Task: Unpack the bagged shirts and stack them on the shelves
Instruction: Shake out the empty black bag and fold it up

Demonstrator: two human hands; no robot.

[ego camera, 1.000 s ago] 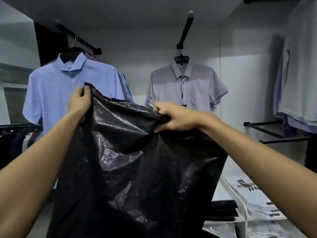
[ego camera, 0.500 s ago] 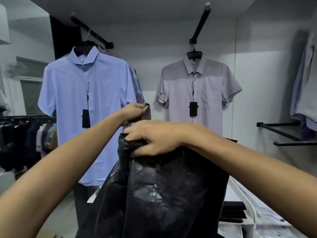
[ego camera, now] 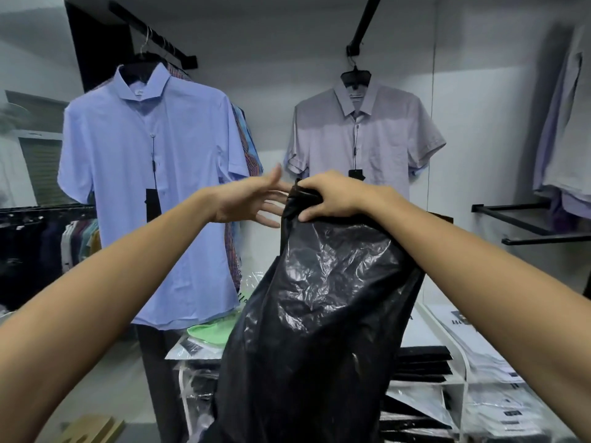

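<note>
The black bag (ego camera: 319,314) hangs high over the packed shirts (ego camera: 425,366), gathered at its top by the right hand (ego camera: 332,196), whose fingers pinch it probably for lifting, while the left hand (ego camera: 249,199), fingers spread, waits just beside.

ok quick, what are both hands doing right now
left hand: open, fingers spread beside the black plastic bag, holding nothing.
right hand: closed on the bunched top of the black plastic bag.
</note>
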